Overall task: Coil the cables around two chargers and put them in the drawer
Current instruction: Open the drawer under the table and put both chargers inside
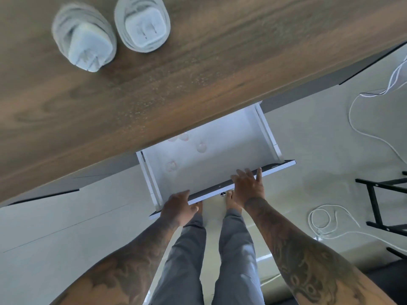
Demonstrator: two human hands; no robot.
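Drawer: white, shallow metal-sided drawer (pixel 204 155) under the desk stands pulled well out; its floor looks almost bare, with a few faint round marks that are too blurred to name.
Left hand: left hand (pixel 178 206) is curled over the near-left end of the drawer's front panel (pixel 242 181), fingers wrapped on its top edge, gripping it.
Right hand: right hand (pixel 247 186) lies flatter on the panel further right, fingers spread over the edge into the drawer mouth; it presses or rests there with no closed grip.
Chargers: two white square wall chargers, each wrapped in its own white cable, sit on the brown wood-grain desk top (pixel 198 73), well apart from the drawer; the left charger bundle (pixel 84 38) lies tipped on its side, the right charger bundle (pixel 143 24) sits prongs-up just beside it.
Step in hand: judged from this, the coiling is done and the drawer is being opened or steadied for loading.
Doing it well: pull evenly with both hands so the runners do not bind, and stop before the drawer leaves its slides.
Next need: free one hand, lift each bundle by the coil and charger together so the wraps do not spring loose, and lay them flat on the drawer floor.
Risk: loose white cable on the floor (pixel 326 219) by the feet could snag a step.
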